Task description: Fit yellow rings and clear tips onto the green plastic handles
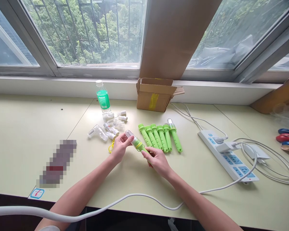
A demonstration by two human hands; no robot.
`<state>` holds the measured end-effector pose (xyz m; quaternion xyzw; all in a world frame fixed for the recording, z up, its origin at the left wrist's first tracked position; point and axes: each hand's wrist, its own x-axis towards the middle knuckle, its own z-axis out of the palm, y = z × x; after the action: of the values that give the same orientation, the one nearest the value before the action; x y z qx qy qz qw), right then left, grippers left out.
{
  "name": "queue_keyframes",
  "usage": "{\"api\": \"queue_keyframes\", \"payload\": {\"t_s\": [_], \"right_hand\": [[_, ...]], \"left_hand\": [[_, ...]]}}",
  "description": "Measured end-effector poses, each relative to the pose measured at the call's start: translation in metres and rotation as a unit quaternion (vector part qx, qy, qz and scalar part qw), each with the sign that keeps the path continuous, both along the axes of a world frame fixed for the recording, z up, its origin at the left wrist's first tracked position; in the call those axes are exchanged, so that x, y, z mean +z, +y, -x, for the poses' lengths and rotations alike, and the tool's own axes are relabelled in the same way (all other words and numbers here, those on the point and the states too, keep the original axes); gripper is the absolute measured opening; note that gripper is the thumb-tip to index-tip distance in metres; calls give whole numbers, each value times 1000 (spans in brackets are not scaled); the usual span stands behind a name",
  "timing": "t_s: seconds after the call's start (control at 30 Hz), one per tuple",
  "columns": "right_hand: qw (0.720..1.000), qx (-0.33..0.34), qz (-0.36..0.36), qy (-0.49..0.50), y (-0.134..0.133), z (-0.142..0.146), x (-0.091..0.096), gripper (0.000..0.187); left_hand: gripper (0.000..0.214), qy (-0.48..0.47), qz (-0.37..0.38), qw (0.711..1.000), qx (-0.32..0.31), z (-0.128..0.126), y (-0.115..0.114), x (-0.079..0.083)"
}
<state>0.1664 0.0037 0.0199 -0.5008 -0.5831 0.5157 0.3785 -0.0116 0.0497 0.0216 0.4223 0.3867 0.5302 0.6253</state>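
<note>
Both hands are occupied with one green wand [137, 143], held at a slant over the table [106, 186], its clear end toward the upper left. The left hand [120, 148] grasps the wand near its clear end, thumb and fingers on opposite sides. The right hand [158, 161] is closed around the green handle; its lower end is hidden by that hand.

A yellow ring [110, 147] lies just beside the left hand; contact cannot be determined. Beyond the right hand, five bare handles [156, 136] lie side by side, with one capped wand [175, 136] at the right end of the row. Beyond the left hand, clear caps [97, 132] lie in a loose pile, near an upright bottle [103, 98].

An open carton [154, 96] stands at the windowsill. To the right, a power strip [227, 157] bears plugs. A white cable [144, 195] runs along the table's front, passing behind the right forearm.
</note>
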Motion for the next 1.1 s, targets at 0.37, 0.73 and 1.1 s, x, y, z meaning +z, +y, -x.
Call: {"api": "queue_keyframes", "payload": {"t_s": [0.37, 0.73, 1.1], "right_hand": [[964, 96, 184, 167, 5, -8, 11, 35], [965, -46, -190, -177, -2, 2, -9, 27], [904, -21, -301, -301, -3, 2, -18, 28]], "left_hand": [[28, -23, -4, 1000, -6, 0, -2, 3], [33, -24, 16, 1000, 3, -3, -2, -2], [33, -24, 12, 1000, 15, -3, -2, -9]]}}
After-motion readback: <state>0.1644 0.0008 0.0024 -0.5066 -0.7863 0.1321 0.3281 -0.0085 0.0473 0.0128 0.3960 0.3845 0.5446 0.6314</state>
